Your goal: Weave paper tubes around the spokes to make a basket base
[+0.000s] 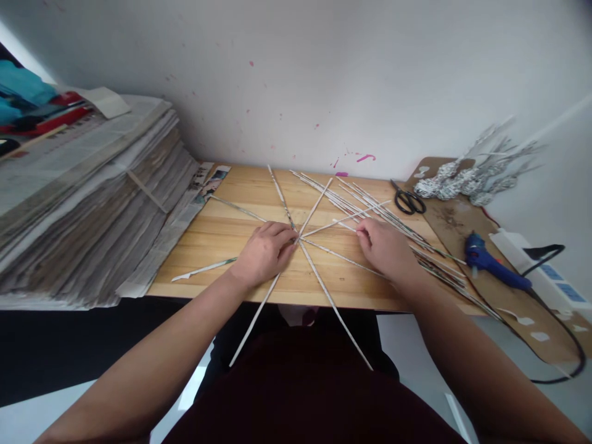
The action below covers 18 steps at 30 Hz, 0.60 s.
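Note:
Thin rolled-paper sticks cross on the wooden table and spread out like spokes (319, 275) from one centre. My left hand (264, 253) lies at that crossing, its fingers together and pressed on the sticks there; the fingertips hide part of the centre. To the right, my right hand (386, 246) is closed in a pinch on the end of a rolled-paper stick (345, 226), whose tip points left towards the crossing. Two spokes reach past the table's front edge over my lap.
Loose paper sticks (382, 213) lie right, near black scissors (409, 200). Beyond are a blue glue gun (493, 262) on a brown board (446, 216), foil-like bundles (456, 179) and a white power strip (531, 259). A tall newspaper stack (102, 203) stands left. A wall closes off the back.

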Each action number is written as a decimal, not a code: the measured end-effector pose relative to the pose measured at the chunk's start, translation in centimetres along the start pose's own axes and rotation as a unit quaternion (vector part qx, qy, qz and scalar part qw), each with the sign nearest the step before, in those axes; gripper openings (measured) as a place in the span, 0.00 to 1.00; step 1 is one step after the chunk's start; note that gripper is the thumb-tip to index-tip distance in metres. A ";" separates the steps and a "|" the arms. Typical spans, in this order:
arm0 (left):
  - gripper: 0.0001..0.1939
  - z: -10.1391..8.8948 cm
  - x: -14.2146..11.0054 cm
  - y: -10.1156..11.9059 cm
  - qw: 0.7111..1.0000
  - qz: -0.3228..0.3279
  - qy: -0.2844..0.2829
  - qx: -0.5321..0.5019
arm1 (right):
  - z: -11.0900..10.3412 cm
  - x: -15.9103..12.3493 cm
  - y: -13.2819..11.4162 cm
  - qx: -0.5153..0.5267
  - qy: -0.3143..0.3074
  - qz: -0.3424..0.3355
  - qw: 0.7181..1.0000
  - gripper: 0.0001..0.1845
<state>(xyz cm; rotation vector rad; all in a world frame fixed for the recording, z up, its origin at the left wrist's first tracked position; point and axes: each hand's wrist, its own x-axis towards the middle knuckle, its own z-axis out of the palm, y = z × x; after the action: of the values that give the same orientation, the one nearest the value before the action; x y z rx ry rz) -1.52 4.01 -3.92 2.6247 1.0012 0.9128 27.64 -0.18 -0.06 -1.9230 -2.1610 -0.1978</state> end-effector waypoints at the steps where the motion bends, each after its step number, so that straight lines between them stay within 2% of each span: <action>1: 0.12 0.0 0.0 0.0 1.000 -0.002 -0.002 -0.001 | -0.1 0.0 -0.2 0.007 -0.003 -0.006 1.000 0.07; 7: 0.13 -0.1 0.0 0.1 1.000 -0.001 -0.005 0.012 | -0.3 0.4 -1.4 0.033 -0.022 -0.036 0.999 0.06; 15: 0.12 0.1 0.0 0.1 1.000 -0.011 -0.007 0.010 | 0.7 0.9 -1.9 0.075 -0.036 -0.029 0.996 0.07; 18: 0.12 0.0 0.0 0.1 1.000 -0.011 -0.007 0.009 | 0.2 0.8 -1.8 0.074 -0.052 -0.022 0.996 0.08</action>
<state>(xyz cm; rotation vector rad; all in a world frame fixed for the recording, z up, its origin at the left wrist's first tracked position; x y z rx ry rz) -1.50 3.94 -3.90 2.6251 1.0382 0.8821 25.74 0.37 0.05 -1.8427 -2.2163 0.0548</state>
